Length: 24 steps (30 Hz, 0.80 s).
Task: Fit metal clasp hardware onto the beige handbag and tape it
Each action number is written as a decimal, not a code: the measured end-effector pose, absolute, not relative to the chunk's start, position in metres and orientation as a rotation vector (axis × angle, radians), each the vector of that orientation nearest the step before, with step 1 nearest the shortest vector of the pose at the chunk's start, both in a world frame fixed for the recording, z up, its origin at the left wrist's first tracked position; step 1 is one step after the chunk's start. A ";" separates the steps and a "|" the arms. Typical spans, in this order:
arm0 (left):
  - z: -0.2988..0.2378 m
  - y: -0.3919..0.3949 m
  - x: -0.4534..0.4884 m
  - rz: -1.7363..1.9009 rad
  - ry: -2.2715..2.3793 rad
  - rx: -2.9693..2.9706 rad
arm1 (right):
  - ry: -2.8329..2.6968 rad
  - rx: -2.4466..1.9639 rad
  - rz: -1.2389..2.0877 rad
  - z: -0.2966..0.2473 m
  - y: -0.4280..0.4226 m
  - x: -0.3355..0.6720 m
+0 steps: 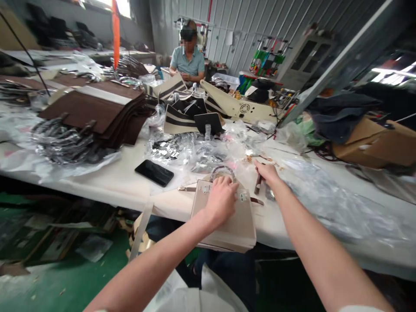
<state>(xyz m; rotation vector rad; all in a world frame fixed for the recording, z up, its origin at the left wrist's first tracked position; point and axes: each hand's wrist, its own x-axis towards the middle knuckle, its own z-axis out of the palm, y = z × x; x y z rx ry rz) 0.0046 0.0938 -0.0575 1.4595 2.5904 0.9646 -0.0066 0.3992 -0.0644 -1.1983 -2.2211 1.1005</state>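
A beige handbag [237,227] lies flat at the table's near edge, partly overhanging it. My left hand [222,200] rests on its upper part with fingers curled near the metal clasp and the handle [222,170]. My right hand [267,172] is just to the right, fingers closed around a thin brown strap [258,185] that stands off the table. Another brown strap piece [186,189] lies left of the bag.
A black phone [154,172] lies on the white table [117,184]. Stacked brown bags [97,112], plastic wrapping [195,149] and striped bags [182,117] crowd the far side. A person in a teal shirt [187,63] sits opposite. A cardboard box [377,143] stands at right.
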 end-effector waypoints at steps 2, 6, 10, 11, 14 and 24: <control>-0.053 0.080 0.011 1.017 2.606 1.435 | -2.268 -1.263 0.988 -0.071 0.408 -0.005; -0.050 0.044 0.027 1.270 2.597 1.288 | -2.445 -1.311 0.695 -0.086 0.422 -0.001; -0.046 -0.005 0.019 1.611 2.547 1.006 | -2.466 -1.201 0.543 -0.090 0.420 0.008; -0.045 -0.017 0.011 1.669 2.553 0.909 | -2.382 -1.124 0.566 -0.089 0.415 0.012; -0.043 -0.046 -0.023 1.683 2.600 0.634 | -2.050 -0.832 0.808 -0.084 0.393 0.022; -0.073 -0.013 -0.076 1.347 2.320 0.766 | -1.534 -0.419 1.309 -0.011 0.290 0.069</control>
